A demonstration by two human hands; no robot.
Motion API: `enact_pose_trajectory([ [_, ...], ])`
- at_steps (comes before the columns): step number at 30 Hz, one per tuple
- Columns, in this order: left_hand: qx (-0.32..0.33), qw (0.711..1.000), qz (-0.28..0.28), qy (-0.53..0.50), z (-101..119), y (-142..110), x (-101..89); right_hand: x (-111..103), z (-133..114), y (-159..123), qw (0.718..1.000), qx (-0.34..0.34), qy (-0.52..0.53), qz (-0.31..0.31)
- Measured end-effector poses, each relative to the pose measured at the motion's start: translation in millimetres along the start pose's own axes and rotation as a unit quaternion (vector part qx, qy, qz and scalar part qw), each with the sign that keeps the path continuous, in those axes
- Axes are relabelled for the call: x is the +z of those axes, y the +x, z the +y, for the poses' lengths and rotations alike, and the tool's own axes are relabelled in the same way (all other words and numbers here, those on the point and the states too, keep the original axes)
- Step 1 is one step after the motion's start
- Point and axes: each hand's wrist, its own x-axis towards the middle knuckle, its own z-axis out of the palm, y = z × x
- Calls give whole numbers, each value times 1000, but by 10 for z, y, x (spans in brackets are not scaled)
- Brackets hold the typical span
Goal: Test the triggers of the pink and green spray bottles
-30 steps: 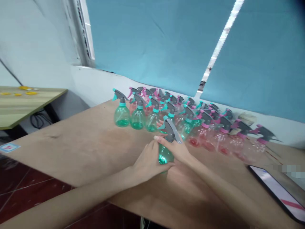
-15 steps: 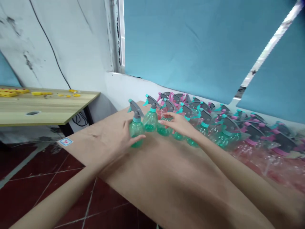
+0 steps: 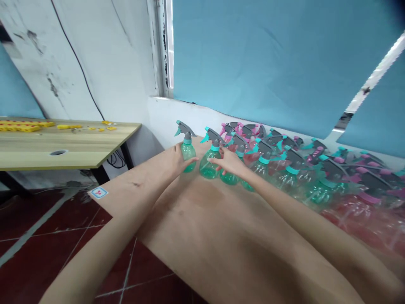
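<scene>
My left hand (image 3: 177, 161) grips a green plastic spray bottle (image 3: 189, 154) with a grey and teal trigger head, at the left end of the front row. My right hand (image 3: 229, 164) lies spread over the row a little to the right, with its fingertips next to a second green spray bottle (image 3: 209, 168) and its palm above a third (image 3: 229, 178). Behind and to the right stand many more green bottles (image 3: 286, 179). Pink-collared clear bottles (image 3: 357, 215) stand beyond them.
The bottles stand on a brown board (image 3: 221, 215) whose near edge drops to a dark red tile floor (image 3: 34, 228). To the left stands a wooden desk (image 3: 63, 145) with yellow pieces (image 3: 28, 126). A white wall (image 3: 186, 120) and a blue blind (image 3: 268, 59) close off the back.
My left hand has carried its green bottle further back and now stands it at the row's left end. My right hand has shifted right over the row, and the view has turned slightly.
</scene>
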Motion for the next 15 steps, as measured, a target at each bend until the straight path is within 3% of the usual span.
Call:
enact_pose_trajectory([
  [7,-15,999,35,17,10,119,244,59,-6,108,1000,18,-8,24],
  [15,-36,999,40,1,90,102,272,85,-7,130,1000,1,-6,6],
])
